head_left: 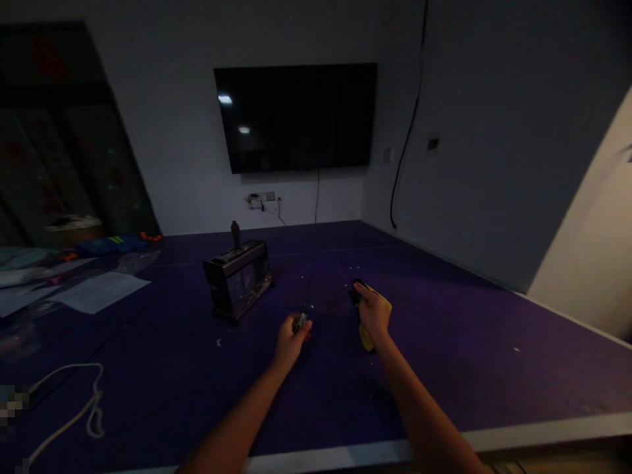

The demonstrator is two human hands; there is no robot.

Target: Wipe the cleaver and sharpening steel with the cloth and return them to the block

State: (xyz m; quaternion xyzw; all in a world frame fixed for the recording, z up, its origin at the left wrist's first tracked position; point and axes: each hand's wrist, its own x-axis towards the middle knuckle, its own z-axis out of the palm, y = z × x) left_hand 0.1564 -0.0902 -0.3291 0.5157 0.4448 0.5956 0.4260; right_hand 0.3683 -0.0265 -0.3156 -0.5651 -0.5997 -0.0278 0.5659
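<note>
My left hand [292, 339] is closed around a small grey, metallic-looking piece [300, 321], held low over the purple table [316, 401]. To its right, my right hand [374, 313] grips a yellow-and-black handheld tool [366, 339]. The tool's black end points left, and its yellow body shows below and behind the fingers; its exact kind is unclear in the dim light. A black box-shaped frame [239, 280] with see-through or glossy sides stands upright left of my left hand, apart from it. On its top an upright dark handle [236, 234] sticks up.
Paper sheets [101, 291] and plastic wrapping lie at the left, with a blue item [111, 244] behind them. A white cable [96, 395] curls at the near left. Small white scraps dot the table. A television [299, 118] hangs on the far wall; a black cable [409, 138] dangles at the right.
</note>
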